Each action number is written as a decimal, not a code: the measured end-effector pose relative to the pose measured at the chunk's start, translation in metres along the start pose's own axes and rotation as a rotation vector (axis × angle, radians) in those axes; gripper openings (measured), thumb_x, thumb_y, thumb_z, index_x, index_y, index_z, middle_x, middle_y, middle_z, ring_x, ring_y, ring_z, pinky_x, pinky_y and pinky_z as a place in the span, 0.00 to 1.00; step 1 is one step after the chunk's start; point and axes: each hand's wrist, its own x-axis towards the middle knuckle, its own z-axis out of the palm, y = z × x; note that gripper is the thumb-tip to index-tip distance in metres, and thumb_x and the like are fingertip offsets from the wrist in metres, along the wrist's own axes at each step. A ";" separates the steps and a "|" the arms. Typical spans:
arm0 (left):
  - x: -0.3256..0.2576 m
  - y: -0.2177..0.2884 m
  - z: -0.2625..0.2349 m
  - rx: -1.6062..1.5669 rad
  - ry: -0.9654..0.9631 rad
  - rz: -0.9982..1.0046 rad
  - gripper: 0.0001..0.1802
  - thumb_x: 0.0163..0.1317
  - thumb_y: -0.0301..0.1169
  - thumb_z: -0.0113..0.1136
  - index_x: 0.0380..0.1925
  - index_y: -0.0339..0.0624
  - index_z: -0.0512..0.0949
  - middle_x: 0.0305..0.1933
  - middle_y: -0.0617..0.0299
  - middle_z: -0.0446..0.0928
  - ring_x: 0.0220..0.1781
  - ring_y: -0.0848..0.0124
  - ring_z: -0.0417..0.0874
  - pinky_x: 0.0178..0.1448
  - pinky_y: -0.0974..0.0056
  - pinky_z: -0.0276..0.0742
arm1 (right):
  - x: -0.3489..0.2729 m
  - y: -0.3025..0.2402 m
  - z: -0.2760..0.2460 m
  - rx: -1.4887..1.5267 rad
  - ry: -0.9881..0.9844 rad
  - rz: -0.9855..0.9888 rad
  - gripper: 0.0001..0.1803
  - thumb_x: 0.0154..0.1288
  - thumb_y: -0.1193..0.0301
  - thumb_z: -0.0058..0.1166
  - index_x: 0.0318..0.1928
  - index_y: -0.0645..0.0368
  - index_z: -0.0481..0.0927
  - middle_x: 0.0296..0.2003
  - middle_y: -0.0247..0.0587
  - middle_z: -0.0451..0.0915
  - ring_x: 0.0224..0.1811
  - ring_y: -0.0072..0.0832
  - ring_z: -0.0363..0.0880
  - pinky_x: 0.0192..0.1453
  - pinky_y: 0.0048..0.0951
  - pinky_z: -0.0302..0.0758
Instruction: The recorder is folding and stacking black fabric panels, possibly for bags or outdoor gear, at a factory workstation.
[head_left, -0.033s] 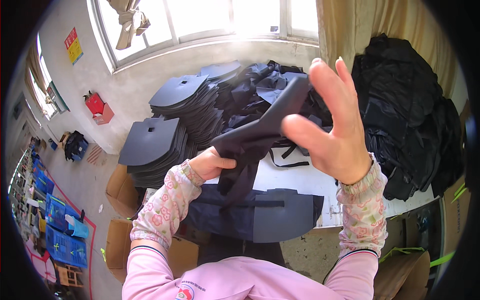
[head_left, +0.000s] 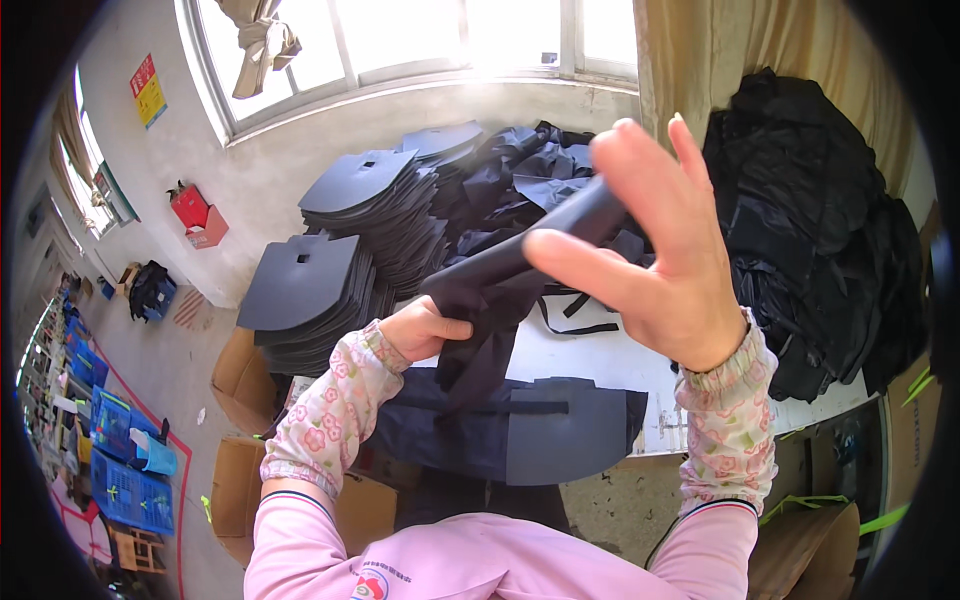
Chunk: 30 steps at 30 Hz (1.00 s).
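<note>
My left hand (head_left: 425, 328) is closed on a dark fabric piece (head_left: 485, 340), thumb on top. A stiff grey panel (head_left: 490, 262) rises from that piece toward the upper right, seen nearly edge-on. My right hand (head_left: 665, 255) is raised by the panel's upper end, its fingers and thumb spread apart, slightly blurred. Whether it touches the panel, I cannot tell. Below my hands, along the near table edge, lies another dark fabric piece (head_left: 440, 425) with a flat grey panel (head_left: 565, 440) on its right part.
Stacks of grey panels with small square cutouts (head_left: 300, 285) stand at the left of the white table (head_left: 665, 400). Behind my hands is a heap of dark fabric pieces (head_left: 500, 165). A tall pile of black fabric (head_left: 800, 230) occupies the right. Cardboard boxes (head_left: 240, 490) are at the lower left.
My right hand has shifted a little to the left, over the panel's end. The panel has turned more edge-on. My left hand stays in place.
</note>
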 end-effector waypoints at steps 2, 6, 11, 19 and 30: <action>-0.002 -0.005 -0.001 -0.053 -0.018 -0.056 0.30 0.56 0.15 0.62 0.62 0.36 0.71 0.57 0.58 0.78 0.60 0.65 0.78 0.69 0.58 0.71 | 0.001 0.000 0.002 0.052 -0.054 -0.019 0.13 0.53 0.76 0.62 0.42 0.53 0.82 0.61 0.47 0.75 0.67 0.47 0.71 0.74 0.63 0.54; -0.004 -0.015 0.001 -0.042 -0.047 -0.042 0.29 0.57 0.15 0.62 0.61 0.36 0.72 0.57 0.59 0.78 0.59 0.66 0.78 0.68 0.59 0.71 | -0.003 0.009 0.014 0.184 -0.095 0.081 0.08 0.54 0.80 0.56 0.36 0.56 0.77 0.41 0.38 0.82 0.49 0.39 0.81 0.65 0.53 0.69; -0.004 -0.021 -0.016 0.257 0.083 -0.174 0.23 0.59 0.20 0.63 0.56 0.36 0.76 0.53 0.62 0.80 0.56 0.70 0.80 0.65 0.63 0.72 | -0.005 0.015 0.017 0.307 -0.096 0.338 0.07 0.57 0.81 0.52 0.37 0.58 0.74 0.31 0.40 0.78 0.34 0.42 0.81 0.44 0.36 0.81; -0.016 -0.016 -0.013 -0.024 0.122 -0.023 0.21 0.61 0.22 0.63 0.56 0.35 0.76 0.53 0.58 0.81 0.54 0.68 0.82 0.62 0.61 0.77 | -0.032 -0.029 0.043 0.377 -0.348 0.330 0.30 0.45 0.65 0.73 0.49 0.54 0.73 0.42 0.39 0.77 0.43 0.39 0.78 0.48 0.37 0.75; -0.018 -0.021 -0.014 0.969 0.397 0.370 0.35 0.58 0.38 0.71 0.63 0.42 0.66 0.58 0.60 0.72 0.59 0.69 0.73 0.66 0.62 0.68 | -0.068 -0.026 0.063 0.288 -0.389 0.357 0.08 0.50 0.73 0.68 0.32 0.57 0.82 0.36 0.37 0.79 0.42 0.36 0.79 0.46 0.37 0.77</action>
